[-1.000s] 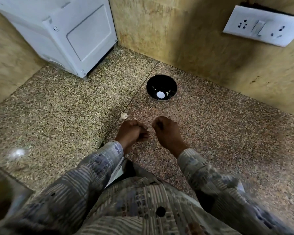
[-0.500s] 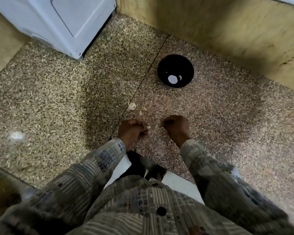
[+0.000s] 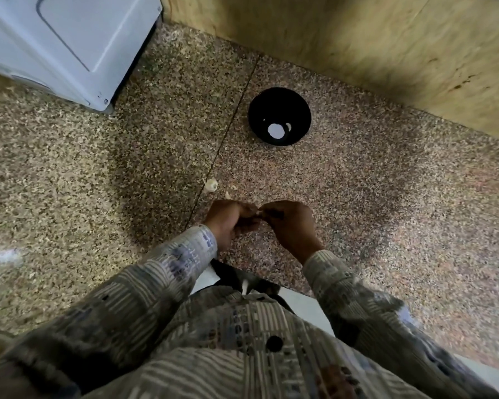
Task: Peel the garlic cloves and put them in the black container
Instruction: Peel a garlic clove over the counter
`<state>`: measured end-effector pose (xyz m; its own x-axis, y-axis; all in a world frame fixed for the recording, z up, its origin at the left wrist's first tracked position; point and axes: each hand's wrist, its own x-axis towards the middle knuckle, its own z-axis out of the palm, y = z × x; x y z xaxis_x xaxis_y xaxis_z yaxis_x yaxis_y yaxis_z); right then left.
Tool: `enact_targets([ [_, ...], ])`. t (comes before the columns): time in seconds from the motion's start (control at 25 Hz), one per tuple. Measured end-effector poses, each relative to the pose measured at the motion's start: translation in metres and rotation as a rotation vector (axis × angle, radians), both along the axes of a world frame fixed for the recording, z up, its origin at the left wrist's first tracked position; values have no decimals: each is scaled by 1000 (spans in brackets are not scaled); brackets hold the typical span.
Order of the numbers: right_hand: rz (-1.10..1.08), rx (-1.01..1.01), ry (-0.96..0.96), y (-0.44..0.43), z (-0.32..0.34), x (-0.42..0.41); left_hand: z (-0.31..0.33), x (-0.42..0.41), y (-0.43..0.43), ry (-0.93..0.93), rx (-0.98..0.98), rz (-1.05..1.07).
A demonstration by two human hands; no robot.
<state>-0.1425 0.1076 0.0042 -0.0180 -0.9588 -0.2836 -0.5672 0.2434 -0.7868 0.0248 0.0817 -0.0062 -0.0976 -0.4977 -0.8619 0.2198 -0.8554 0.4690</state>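
Observation:
My left hand [image 3: 231, 221] and my right hand [image 3: 290, 223] meet fingertip to fingertip low over the speckled counter, both pinching a small pale garlic clove [image 3: 260, 212] that is mostly hidden between them. The black container [image 3: 280, 106] stands beyond the hands, with a pale peeled clove [image 3: 288, 128] and a bright white spot at its bottom. An unpeeled garlic clove [image 3: 211, 184] lies on the counter just beyond my left hand, with small bits of peel [image 3: 228, 194] beside it.
A white appliance [image 3: 69, 44] stands at the back left corner. A tan wall [image 3: 357, 47] runs along the back, close behind the container. The counter's front edge lies under my arms, with my patterned shirt below.
My hands, apart in the earlier frames, have come together at the fingertips on the clove. The camera has tilted down, so the container sits lower and the wall socket has left the view.

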Motion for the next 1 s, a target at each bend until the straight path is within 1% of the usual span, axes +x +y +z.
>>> enact_targets([
  [0.04, 148, -157, 105, 1, 1, -5, 0, 3, -3, 32, 58, -31],
  [0.08, 238, -238, 149, 1, 0, -9, 1, 5, -6, 27, 82, -77],
  [0.12, 233, -221, 141, 3, -1, -9, 2, 6, -7, -22, 42, -133],
  [0.16, 106, -105, 49, 4, 1, -6, 2, 6, -8, -138, -92, -225],
  [0.2, -160, 121, -156, 1, 2, -2, 0, 5, -9, -311, -302, -356],
  [0.24, -417, 380, -408, -1, 7, 2, -1, 5, -9, -496, -517, -511],
  [0.28, -610, 564, -601, -2, 9, 4, 1, 4, -8, -634, -678, -623],
  [0.32, -693, 634, -663, -4, 6, 3, 1, 2, -8, -682, -720, -646],
  [0.36, -687, 641, -634, -6, 2, 1, 0, 2, -8, -675, -698, -631],
  [0.4, -654, 617, -610, -7, 2, -1, -4, 2, -9, -622, -626, -585],
  [0.52, -629, 568, -660, -10, 4, -5, -6, 1, -7, -313, -326, -333],
  [0.6, -607, 560, -672, -13, 5, -7, -3, -1, -6, -177, -248, -237],
  [0.68, -562, 561, -658, -16, 4, -7, -2, -2, -6, -143, -244, -209],
  [0.8, -510, 587, -630, -17, 8, -2, -5, -4, -5, -189, -276, -180],
  [0.92, -636, 646, -699, -19, 8, 2, -12, 0, -4, -269, -397, -273],
  [0.96, -670, 647, -693, -19, 8, 3, -14, 2, -5, -273, -401, -277],
  [1.0, -660, 634, -631, -18, 7, 4, -16, 4, -5, -258, -377, -247],
])
